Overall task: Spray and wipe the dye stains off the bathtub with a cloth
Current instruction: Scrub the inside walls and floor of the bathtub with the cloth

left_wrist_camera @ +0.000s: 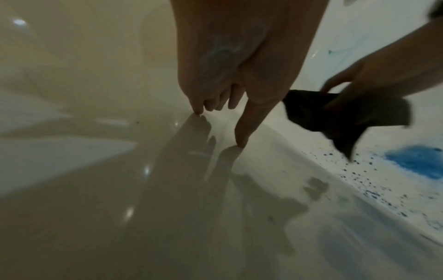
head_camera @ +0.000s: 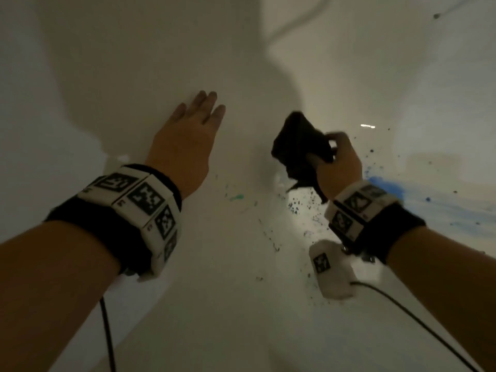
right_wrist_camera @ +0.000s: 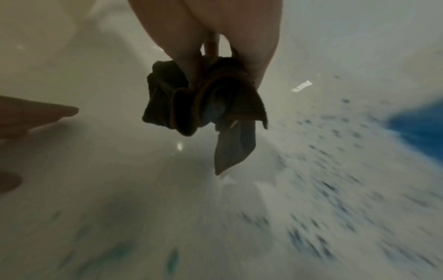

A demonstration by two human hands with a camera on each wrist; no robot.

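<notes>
Inside a white bathtub point(head_camera: 241, 63), the left hand point(head_camera: 185, 140) lies flat with straight fingers touching the wall. The right hand point(head_camera: 338, 162) grips a bunched dark cloth point(head_camera: 300, 140) above blue dye stains point(head_camera: 383, 183) on the tub floor.

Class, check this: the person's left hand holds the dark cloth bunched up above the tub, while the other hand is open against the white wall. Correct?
Wrong hand: the right hand holds the dark cloth; the left hand is the open one on the tub wall. The head view shows it.
</notes>
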